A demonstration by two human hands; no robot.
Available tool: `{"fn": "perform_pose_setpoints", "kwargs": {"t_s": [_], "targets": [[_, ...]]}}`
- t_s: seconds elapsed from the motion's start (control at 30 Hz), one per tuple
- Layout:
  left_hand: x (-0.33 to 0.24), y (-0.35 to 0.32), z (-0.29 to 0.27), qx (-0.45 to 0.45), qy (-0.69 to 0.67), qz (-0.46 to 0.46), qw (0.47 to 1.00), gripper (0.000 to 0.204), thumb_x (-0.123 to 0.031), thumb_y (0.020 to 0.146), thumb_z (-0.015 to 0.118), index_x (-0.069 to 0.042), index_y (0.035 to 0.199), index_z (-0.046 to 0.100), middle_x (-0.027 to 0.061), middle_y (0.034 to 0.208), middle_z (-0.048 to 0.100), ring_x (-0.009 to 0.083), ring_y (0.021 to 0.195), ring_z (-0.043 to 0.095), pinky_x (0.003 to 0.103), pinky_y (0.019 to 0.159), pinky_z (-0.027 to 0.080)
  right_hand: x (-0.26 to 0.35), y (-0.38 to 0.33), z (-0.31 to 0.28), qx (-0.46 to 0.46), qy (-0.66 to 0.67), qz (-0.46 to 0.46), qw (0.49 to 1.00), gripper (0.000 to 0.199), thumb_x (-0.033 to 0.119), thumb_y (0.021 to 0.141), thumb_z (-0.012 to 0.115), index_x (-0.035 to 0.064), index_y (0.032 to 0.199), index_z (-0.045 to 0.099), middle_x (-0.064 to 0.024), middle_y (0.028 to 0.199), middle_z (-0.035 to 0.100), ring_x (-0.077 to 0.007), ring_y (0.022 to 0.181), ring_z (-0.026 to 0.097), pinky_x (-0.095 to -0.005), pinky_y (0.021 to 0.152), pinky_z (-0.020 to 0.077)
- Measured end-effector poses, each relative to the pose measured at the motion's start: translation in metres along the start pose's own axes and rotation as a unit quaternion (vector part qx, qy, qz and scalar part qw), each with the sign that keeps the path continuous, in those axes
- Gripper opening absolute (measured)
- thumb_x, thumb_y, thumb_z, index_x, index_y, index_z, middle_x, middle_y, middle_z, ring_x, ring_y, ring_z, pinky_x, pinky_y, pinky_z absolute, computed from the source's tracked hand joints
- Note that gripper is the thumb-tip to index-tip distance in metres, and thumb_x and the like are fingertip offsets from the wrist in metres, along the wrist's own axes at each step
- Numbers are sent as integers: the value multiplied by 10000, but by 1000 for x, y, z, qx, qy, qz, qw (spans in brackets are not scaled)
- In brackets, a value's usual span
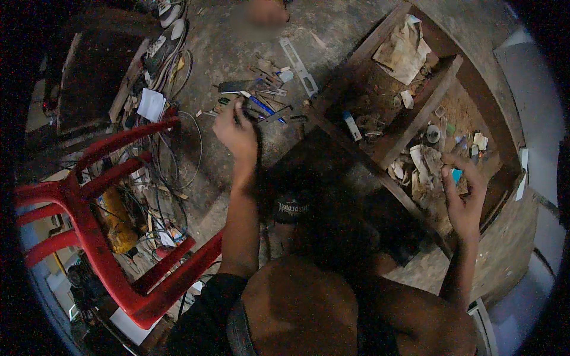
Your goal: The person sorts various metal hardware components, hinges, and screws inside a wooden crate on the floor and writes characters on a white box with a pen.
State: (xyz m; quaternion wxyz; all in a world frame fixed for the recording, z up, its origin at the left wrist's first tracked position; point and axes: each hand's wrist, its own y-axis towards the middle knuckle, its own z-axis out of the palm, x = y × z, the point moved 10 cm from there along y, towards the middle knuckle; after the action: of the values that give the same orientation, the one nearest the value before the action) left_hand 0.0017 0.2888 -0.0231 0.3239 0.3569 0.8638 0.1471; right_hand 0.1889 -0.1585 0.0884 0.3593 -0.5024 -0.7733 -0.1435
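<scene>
My left hand [236,134] hovers at the near edge of a heap of small tools on the floor, fingers loosely bent and apart, with nothing visible in them. Blue pens [261,105], a dark flat block [231,87] and a thin dark metal piece [276,114] lie in that heap. Over the near compartment of a wooden drawer [428,113], my right hand [466,193] has its thumb and forefinger curled with a gap between them. A small teal piece [456,175] shows through that gap. Crumpled cloth [424,163] and a small round item [433,133] lie beside this hand.
To the left, a red plastic chair [110,261] lies tipped among tangled cables [172,160] and a yellow cylinder [116,222]. A pale level-like bar [298,66] rests beyond the tools. Stained paper [407,50] and a small blue-white box [352,126] occupy the drawer's far compartment.
</scene>
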Motion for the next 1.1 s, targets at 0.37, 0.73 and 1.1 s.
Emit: {"fn": "perform_pose_setpoints", "kwargs": {"t_s": [0.37,0.73,1.1], "targets": [[-123,-3,-44,31,-552,-303,777,361,-310,1062,509,36,1078,612,115,917,684,146,789,630,278,728,501,33,3,-2,-9,19,-75,997,181,29,905,672,-5,1083,681,-125,1079,709,-220,1025,662,-345,940,483],[-222,11,-75,128,-658,-166,724,329,-314,1032,564,15,1051,567,170,984,660,224,847,633,335,778,518,164,26,44,97,153,-164,970,484,234,758,857,42,1171,695,-148,1035,727,-263,946,722,-357,777,571],[-219,11,-81,91,-617,-97,775,216,-191,1024,533,25,1031,548,210,953,672,271,880,651,372,814,529,177,18,11,-91,162,-267,946,352,153,717,856,30,1023,731,-134,872,729,-269,742,717,-351,655,568]]}}
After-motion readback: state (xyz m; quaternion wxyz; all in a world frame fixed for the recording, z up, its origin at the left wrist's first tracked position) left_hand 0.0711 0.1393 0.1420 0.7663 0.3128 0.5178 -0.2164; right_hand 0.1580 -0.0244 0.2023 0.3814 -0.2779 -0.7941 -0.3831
